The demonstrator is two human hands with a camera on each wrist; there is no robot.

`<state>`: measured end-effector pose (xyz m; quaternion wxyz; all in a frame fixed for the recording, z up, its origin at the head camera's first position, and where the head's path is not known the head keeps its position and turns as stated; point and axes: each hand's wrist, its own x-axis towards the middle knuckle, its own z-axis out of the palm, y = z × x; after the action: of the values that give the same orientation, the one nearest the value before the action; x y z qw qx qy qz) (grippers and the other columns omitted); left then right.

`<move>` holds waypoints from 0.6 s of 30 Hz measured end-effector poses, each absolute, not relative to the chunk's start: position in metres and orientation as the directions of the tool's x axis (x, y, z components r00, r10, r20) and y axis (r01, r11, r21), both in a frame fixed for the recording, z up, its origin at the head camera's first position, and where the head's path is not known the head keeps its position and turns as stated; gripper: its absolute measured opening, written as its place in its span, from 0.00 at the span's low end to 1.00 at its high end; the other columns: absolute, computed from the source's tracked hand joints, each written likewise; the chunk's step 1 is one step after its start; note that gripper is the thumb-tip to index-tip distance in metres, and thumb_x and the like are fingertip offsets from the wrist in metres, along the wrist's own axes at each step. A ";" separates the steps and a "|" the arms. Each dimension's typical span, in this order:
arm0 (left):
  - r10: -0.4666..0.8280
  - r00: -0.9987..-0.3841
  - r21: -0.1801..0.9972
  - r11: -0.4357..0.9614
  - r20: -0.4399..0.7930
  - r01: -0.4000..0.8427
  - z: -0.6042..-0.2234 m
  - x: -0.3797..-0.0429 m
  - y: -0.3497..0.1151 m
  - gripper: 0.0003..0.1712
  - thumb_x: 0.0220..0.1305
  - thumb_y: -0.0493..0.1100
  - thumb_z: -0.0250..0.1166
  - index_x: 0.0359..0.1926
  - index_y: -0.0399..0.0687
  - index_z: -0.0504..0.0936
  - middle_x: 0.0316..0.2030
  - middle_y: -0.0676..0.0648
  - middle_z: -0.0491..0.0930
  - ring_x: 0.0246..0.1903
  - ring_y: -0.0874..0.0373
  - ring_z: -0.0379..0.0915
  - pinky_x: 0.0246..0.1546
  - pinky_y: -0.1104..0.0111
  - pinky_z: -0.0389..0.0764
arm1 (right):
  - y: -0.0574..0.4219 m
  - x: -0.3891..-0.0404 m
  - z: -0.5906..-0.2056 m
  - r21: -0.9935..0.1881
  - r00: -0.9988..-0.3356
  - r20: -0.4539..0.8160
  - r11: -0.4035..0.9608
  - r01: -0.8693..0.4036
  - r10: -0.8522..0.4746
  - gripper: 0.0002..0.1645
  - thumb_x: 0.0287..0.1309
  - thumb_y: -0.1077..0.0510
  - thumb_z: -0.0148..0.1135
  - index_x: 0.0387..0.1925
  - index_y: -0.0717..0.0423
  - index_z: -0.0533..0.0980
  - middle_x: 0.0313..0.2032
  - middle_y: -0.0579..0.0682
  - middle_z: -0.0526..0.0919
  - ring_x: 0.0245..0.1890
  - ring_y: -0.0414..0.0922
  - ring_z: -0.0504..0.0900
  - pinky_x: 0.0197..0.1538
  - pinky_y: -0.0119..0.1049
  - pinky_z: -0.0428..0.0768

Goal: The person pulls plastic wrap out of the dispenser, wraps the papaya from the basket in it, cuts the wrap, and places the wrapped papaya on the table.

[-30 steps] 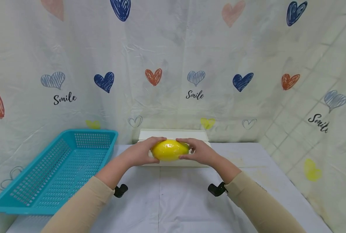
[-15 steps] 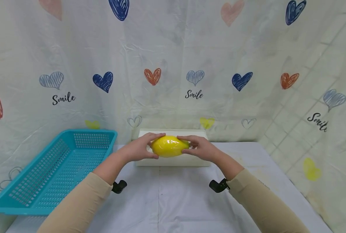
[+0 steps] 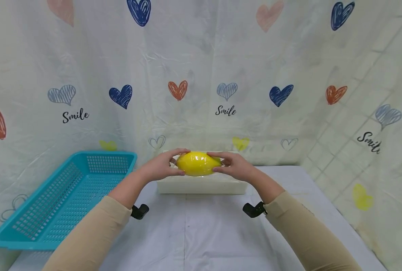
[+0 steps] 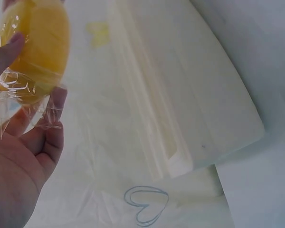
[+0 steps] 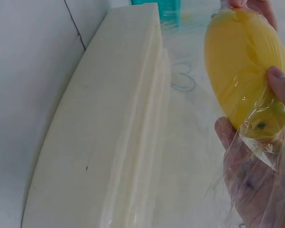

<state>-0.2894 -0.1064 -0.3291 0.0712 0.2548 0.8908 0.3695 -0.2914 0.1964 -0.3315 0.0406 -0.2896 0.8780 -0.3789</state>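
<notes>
**Wrapped yellow fruit lifted above the white box**

While the left hand point(image 3: 161, 168) grips one end and the right hand point(image 3: 232, 168) the other, the yellow fruit point(image 3: 198, 164) hangs between them, thumbs under and fingers curled over its clear plastic wrap point(image 5: 256, 180). Compared with a second ago, both hands have raised it: it now sits over the far edge of the white box point(image 3: 202, 184), just below the hands, rather than in front of the box's near side. The teal basket point(image 3: 65, 199) lies well off beyond the left hand on the counter point(image 3: 204, 233), unmoved.
</notes>
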 end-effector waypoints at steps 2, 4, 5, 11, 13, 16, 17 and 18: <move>0.501 -0.863 0.698 0.598 0.059 0.395 -0.325 -0.291 -0.106 0.42 0.59 0.50 0.73 0.72 0.72 0.64 0.68 0.51 0.67 0.55 0.47 0.73 0.45 0.60 0.83 | 0.196 -0.293 -0.328 -0.683 -0.837 0.144 0.559 -0.471 -0.529 0.34 0.61 0.50 0.69 0.68 0.39 0.71 0.66 0.49 0.73 0.44 0.47 0.84 0.49 0.40 0.82; 0.495 -0.867 0.698 0.602 0.055 0.388 -0.321 -0.291 -0.106 0.42 0.59 0.50 0.73 0.71 0.74 0.65 0.68 0.51 0.67 0.56 0.47 0.72 0.45 0.59 0.83 | 0.196 -0.294 -0.324 -0.678 -0.840 0.145 0.565 -0.470 -0.523 0.34 0.60 0.49 0.69 0.68 0.38 0.71 0.66 0.48 0.73 0.46 0.48 0.84 0.51 0.42 0.82; 0.492 -0.869 0.697 0.604 0.053 0.385 -0.319 -0.292 -0.106 0.42 0.59 0.50 0.73 0.71 0.74 0.64 0.68 0.52 0.67 0.56 0.47 0.72 0.45 0.59 0.83 | 0.196 -0.295 -0.323 -0.674 -0.841 0.146 0.570 -0.470 -0.520 0.34 0.60 0.48 0.69 0.68 0.37 0.71 0.66 0.47 0.73 0.47 0.48 0.84 0.52 0.42 0.82; 0.497 -0.866 0.696 0.602 0.058 0.392 -0.308 -0.297 -0.107 0.42 0.60 0.51 0.73 0.72 0.75 0.64 0.68 0.52 0.67 0.57 0.47 0.72 0.47 0.58 0.82 | 0.196 -0.300 -0.312 -0.677 -0.841 0.149 0.566 -0.470 -0.520 0.35 0.59 0.46 0.69 0.68 0.35 0.71 0.66 0.46 0.73 0.48 0.49 0.84 0.53 0.43 0.81; 0.494 -0.867 0.687 0.610 0.060 0.395 -0.303 -0.298 -0.107 0.42 0.60 0.52 0.72 0.71 0.76 0.64 0.68 0.52 0.66 0.57 0.47 0.72 0.47 0.56 0.82 | 0.196 -0.301 -0.307 -0.678 -0.843 0.148 0.567 -0.467 -0.517 0.35 0.59 0.47 0.69 0.68 0.35 0.71 0.66 0.45 0.73 0.49 0.50 0.83 0.54 0.44 0.81; 0.495 -0.867 0.675 0.617 0.067 0.404 -0.295 -0.299 -0.107 0.41 0.59 0.54 0.72 0.71 0.76 0.64 0.68 0.52 0.66 0.57 0.48 0.72 0.48 0.55 0.81 | 0.196 -0.301 -0.300 -0.669 -0.851 0.148 0.583 -0.461 -0.503 0.34 0.60 0.47 0.69 0.68 0.35 0.71 0.66 0.45 0.73 0.50 0.50 0.83 0.55 0.45 0.80; 0.496 -0.866 0.679 0.613 0.067 0.404 -0.293 -0.299 -0.107 0.41 0.59 0.53 0.72 0.71 0.76 0.64 0.69 0.52 0.66 0.57 0.47 0.72 0.48 0.55 0.81 | 0.196 -0.301 -0.297 -0.668 -0.852 0.149 0.584 -0.461 -0.502 0.34 0.60 0.47 0.69 0.68 0.35 0.71 0.66 0.45 0.73 0.50 0.51 0.83 0.55 0.46 0.80; 0.499 -0.864 0.682 0.608 0.069 0.406 -0.290 -0.299 -0.106 0.41 0.59 0.53 0.72 0.71 0.76 0.64 0.69 0.53 0.65 0.57 0.47 0.72 0.48 0.55 0.81 | 0.196 -0.301 -0.295 -0.667 -0.850 0.154 0.582 -0.466 -0.503 0.34 0.60 0.48 0.69 0.68 0.36 0.71 0.66 0.45 0.73 0.50 0.51 0.83 0.56 0.46 0.80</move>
<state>-0.2989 -0.1064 -0.2904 0.0639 0.2528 0.8944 0.3634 -0.3010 0.1965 -0.2950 0.0258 -0.2725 0.8891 -0.3670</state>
